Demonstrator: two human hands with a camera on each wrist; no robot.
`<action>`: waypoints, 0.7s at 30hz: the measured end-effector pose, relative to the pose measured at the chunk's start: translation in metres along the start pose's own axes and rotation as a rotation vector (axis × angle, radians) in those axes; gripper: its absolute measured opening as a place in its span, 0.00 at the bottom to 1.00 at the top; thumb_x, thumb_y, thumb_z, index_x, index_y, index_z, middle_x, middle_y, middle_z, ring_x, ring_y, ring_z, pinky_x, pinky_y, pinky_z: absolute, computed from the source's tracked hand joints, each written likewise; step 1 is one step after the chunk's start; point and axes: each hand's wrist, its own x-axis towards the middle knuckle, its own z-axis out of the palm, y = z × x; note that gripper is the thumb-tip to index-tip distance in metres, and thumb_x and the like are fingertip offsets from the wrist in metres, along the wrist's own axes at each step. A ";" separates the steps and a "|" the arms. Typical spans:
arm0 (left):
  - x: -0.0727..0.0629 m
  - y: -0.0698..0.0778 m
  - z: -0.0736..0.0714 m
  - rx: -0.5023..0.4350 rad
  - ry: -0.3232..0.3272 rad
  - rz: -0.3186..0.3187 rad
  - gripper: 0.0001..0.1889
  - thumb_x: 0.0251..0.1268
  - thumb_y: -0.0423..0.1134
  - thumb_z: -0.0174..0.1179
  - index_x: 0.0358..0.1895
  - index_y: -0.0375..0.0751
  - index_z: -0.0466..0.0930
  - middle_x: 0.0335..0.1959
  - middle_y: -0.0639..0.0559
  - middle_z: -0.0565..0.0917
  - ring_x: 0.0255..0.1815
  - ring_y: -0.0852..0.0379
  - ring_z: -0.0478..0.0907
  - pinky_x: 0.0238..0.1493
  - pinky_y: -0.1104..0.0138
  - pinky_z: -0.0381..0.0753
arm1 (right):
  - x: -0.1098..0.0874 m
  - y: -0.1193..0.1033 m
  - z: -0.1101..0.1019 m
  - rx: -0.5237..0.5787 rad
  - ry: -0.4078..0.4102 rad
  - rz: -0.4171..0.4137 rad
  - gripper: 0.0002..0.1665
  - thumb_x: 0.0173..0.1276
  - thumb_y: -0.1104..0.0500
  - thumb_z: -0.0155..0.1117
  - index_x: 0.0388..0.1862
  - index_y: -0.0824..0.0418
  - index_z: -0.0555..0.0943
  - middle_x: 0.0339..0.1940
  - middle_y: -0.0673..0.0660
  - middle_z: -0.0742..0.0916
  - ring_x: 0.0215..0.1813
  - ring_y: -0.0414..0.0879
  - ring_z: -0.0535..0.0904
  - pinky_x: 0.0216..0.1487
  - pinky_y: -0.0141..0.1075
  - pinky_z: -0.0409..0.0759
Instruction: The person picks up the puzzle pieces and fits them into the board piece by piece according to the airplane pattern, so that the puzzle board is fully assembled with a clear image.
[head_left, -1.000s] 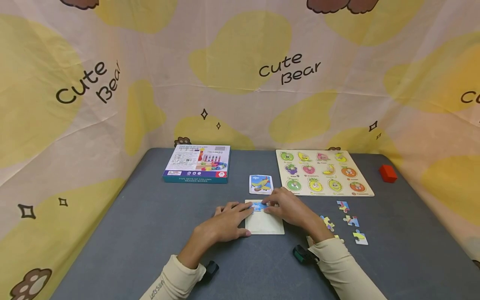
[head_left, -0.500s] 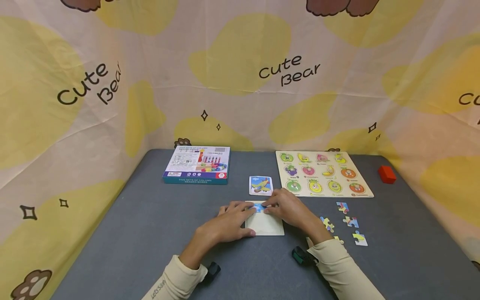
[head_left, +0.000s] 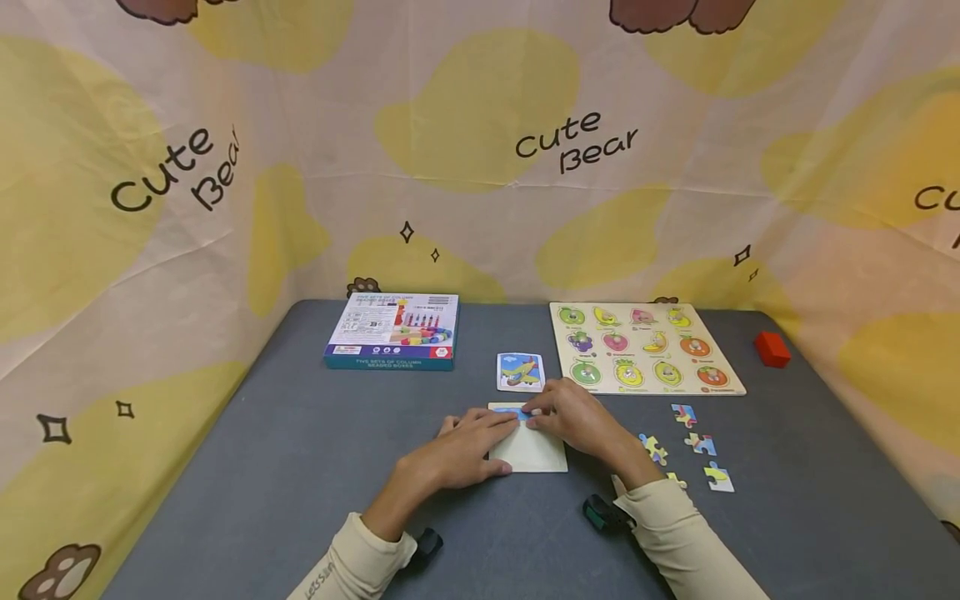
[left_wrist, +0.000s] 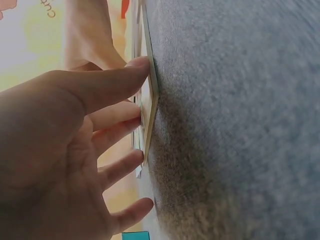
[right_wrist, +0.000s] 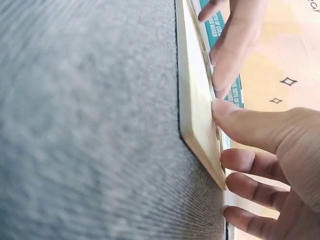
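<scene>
A pale wooden puzzle tray [head_left: 528, 454] lies on the grey table, with blue jigsaw pieces [head_left: 512, 410] along its far edge. My left hand [head_left: 457, 450] rests on the tray's left side, fingers extended over the blue pieces and thumb on the near left part. In the left wrist view, that thumb touches the tray's edge. My right hand [head_left: 577, 417] is at the far right corner, thumb and forefinger bent around a small puzzle piece [head_left: 535, 412] mostly hidden by them. Just beyond the tray lies a picture card of a yellow airplane [head_left: 520, 372].
Several loose jigsaw pieces [head_left: 701, 443] lie to the right, some partly behind the right forearm. A fruit puzzle board [head_left: 645, 348] and a red block [head_left: 772, 349] sit at the back right. At the back left is a flat boxed set [head_left: 390, 331]. Printed cloth [head_left: 465, 108] hangs behind.
My left hand has slid slightly right, its fingers covering more of the blue pieces. The right hand stays at the tray's far right corner.
</scene>
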 end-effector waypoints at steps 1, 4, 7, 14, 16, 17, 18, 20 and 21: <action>0.000 0.000 0.000 -0.003 -0.002 0.000 0.36 0.78 0.50 0.64 0.83 0.47 0.64 0.84 0.52 0.64 0.81 0.45 0.60 0.70 0.39 0.61 | -0.001 0.000 -0.001 0.000 -0.008 -0.002 0.12 0.69 0.60 0.76 0.50 0.58 0.93 0.37 0.49 0.87 0.39 0.40 0.76 0.40 0.36 0.74; 0.000 0.000 0.000 -0.003 -0.004 0.004 0.36 0.77 0.49 0.65 0.83 0.47 0.64 0.84 0.52 0.64 0.81 0.44 0.60 0.69 0.38 0.61 | -0.003 -0.001 -0.005 0.009 -0.036 -0.007 0.14 0.70 0.59 0.75 0.52 0.59 0.92 0.38 0.50 0.86 0.40 0.41 0.76 0.42 0.37 0.75; 0.000 0.000 0.000 0.005 -0.009 0.002 0.36 0.77 0.50 0.64 0.83 0.47 0.64 0.85 0.53 0.63 0.82 0.44 0.60 0.70 0.38 0.60 | -0.006 0.000 -0.009 0.016 -0.059 -0.015 0.15 0.70 0.58 0.75 0.54 0.58 0.91 0.39 0.51 0.86 0.41 0.43 0.77 0.42 0.38 0.75; 0.000 -0.001 0.001 0.015 -0.011 -0.001 0.36 0.77 0.50 0.64 0.83 0.48 0.64 0.85 0.53 0.63 0.83 0.45 0.59 0.71 0.38 0.60 | -0.018 0.004 -0.019 0.049 -0.075 0.047 0.17 0.71 0.57 0.75 0.57 0.56 0.90 0.47 0.51 0.88 0.49 0.47 0.79 0.52 0.45 0.76; -0.001 -0.001 0.001 0.015 -0.008 0.001 0.36 0.77 0.50 0.64 0.83 0.47 0.64 0.85 0.53 0.63 0.82 0.45 0.59 0.70 0.38 0.60 | -0.022 0.006 -0.023 0.052 -0.072 0.063 0.17 0.71 0.57 0.75 0.57 0.57 0.90 0.48 0.51 0.88 0.50 0.48 0.79 0.53 0.46 0.77; -0.001 -0.001 0.001 0.011 -0.008 0.001 0.36 0.77 0.50 0.64 0.83 0.47 0.64 0.85 0.53 0.63 0.82 0.45 0.59 0.71 0.38 0.60 | -0.025 0.008 -0.026 0.049 -0.069 0.068 0.17 0.71 0.57 0.75 0.58 0.57 0.90 0.48 0.51 0.88 0.50 0.48 0.79 0.53 0.47 0.77; -0.001 -0.001 0.001 0.010 -0.006 0.001 0.36 0.77 0.50 0.64 0.83 0.47 0.64 0.85 0.53 0.63 0.82 0.45 0.59 0.71 0.38 0.60 | -0.028 0.009 -0.029 0.044 -0.065 0.079 0.18 0.71 0.57 0.75 0.58 0.57 0.90 0.48 0.51 0.88 0.50 0.48 0.79 0.53 0.47 0.77; -0.002 -0.001 0.001 0.012 -0.003 -0.003 0.36 0.77 0.50 0.64 0.83 0.48 0.64 0.85 0.54 0.63 0.82 0.45 0.59 0.71 0.39 0.60 | -0.033 0.012 -0.035 0.025 -0.053 0.098 0.18 0.71 0.57 0.76 0.58 0.57 0.90 0.48 0.52 0.88 0.49 0.48 0.79 0.52 0.47 0.77; -0.002 -0.001 0.001 0.013 0.000 -0.004 0.36 0.77 0.50 0.64 0.83 0.48 0.64 0.85 0.54 0.63 0.82 0.45 0.59 0.71 0.39 0.60 | -0.036 0.014 -0.037 0.018 -0.048 0.106 0.18 0.71 0.57 0.76 0.58 0.58 0.90 0.48 0.52 0.88 0.48 0.48 0.79 0.51 0.47 0.77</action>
